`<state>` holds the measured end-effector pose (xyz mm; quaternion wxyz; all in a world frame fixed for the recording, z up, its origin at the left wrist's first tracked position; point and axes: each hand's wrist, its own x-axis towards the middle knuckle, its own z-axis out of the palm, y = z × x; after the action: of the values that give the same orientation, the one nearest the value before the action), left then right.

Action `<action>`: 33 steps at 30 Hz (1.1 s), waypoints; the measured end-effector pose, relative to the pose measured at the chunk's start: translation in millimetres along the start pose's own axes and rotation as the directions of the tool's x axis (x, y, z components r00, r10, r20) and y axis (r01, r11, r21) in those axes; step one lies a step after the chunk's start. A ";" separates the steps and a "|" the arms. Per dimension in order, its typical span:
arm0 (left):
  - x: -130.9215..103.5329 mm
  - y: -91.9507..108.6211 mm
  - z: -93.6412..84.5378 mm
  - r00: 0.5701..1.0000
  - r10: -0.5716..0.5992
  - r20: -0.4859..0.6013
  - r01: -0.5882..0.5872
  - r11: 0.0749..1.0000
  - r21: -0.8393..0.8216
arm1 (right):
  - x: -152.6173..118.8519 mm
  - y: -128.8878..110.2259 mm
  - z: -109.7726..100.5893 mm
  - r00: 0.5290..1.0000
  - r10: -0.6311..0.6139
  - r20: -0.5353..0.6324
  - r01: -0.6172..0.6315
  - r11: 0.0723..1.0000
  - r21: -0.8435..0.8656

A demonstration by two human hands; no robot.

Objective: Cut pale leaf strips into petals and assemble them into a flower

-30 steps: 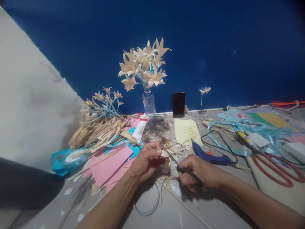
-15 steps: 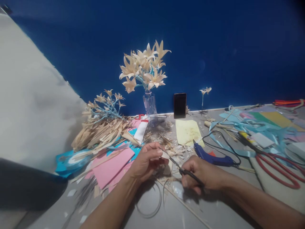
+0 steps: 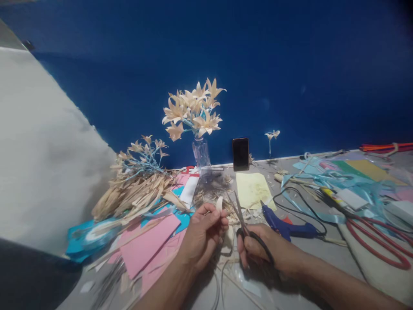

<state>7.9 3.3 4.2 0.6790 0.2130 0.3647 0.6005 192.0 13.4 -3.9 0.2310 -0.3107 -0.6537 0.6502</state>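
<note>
The scissors (image 3: 244,226) have swung off the pale strip (image 3: 220,203), their blades now spread, leaving it uncovered. The left hand (image 3: 203,232) pinches it upright above the scraps (image 3: 229,193); the right hand's (image 3: 274,244) fingers are closed around the handles.

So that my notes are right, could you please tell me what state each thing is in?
Black scissors, open in right hand
Pale piece, upright in left hand
Bottle, upright, holding flowers
Phone, upright, screen dark
Glue gun, lying on its side
Yellow paper, flat, speckled
Red-handled tool, lying flat, open or shut unclear
</note>
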 end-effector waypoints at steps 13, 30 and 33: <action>-7.1 -16.7 6.6 0.996 0.028 0.079 -0.028 1.000 -0.003 | 2.6 18.8 13.7 0.999 -0.016 -0.032 0.017 1.000 0.010; -9.1 -17.3 10.7 0.995 0.063 0.077 -0.066 0.997 0.032 | 2.9 21.2 16.4 0.995 0.084 -0.061 -0.079 0.993 0.083; -10.2 -13.5 9.5 0.996 0.064 0.069 -0.069 0.994 0.084 | 2.2 20.8 15.3 0.995 0.074 -0.068 -0.070 0.996 0.054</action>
<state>23.8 -7.8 2.9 0.6605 0.2740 0.3604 0.5990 181.9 3.3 -25.5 0.2381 -0.3508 -0.6167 0.6633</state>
